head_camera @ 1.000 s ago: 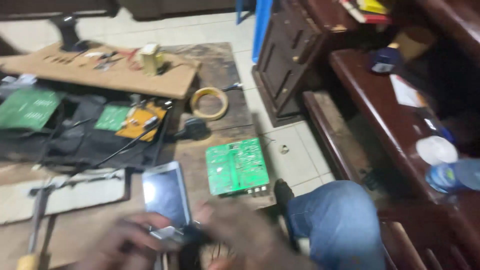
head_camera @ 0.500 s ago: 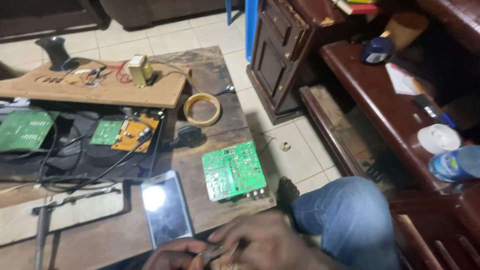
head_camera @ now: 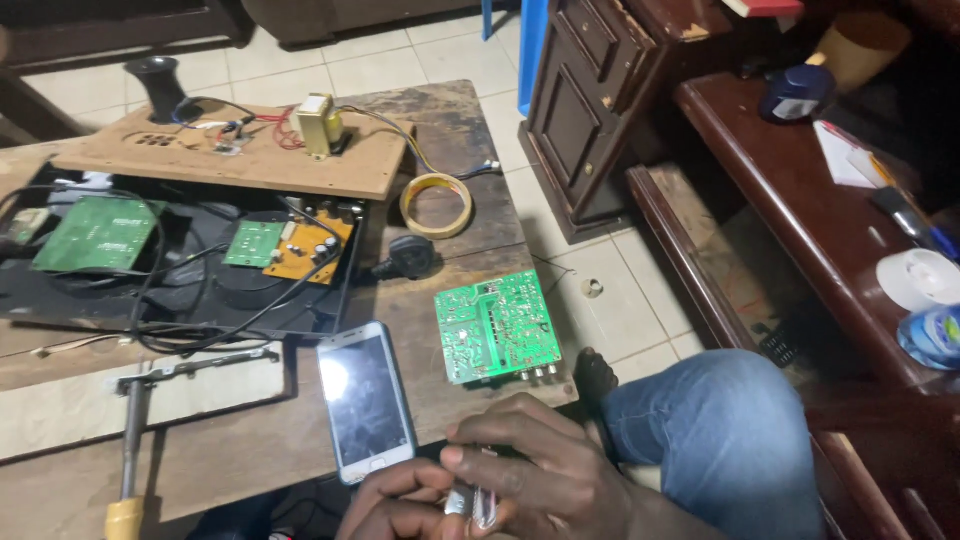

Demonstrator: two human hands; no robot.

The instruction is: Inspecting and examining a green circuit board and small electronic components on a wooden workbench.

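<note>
A: Your right hand [head_camera: 545,470] is curled over a small silvery object [head_camera: 470,503] at the bottom edge, fingers clenched around it, and your left hand [head_camera: 400,505] is pinching the same piece from below

B: What it is I can't tell, it's mostly hidden between your fingers. Your knee in blue jeans [head_camera: 720,440] sits just to the right

A: Just beyond your hands, a smartphone [head_camera: 365,400] lies face up on the wooden table [head_camera: 470,130], screen catching the light. Beside it, to the right, a green circuit board [head_camera: 497,325] rests near the table edge

B: Left side, a soldering iron [head_camera: 132,440] with a yellow handle lies on a pale board

A: Farther out, an opened black chassis [head_camera: 200,290] with green boards and wires, then a roll of tape [head_camera: 436,205], and a small transformer [head_camera: 317,123] on a brown panel at the back
</note>
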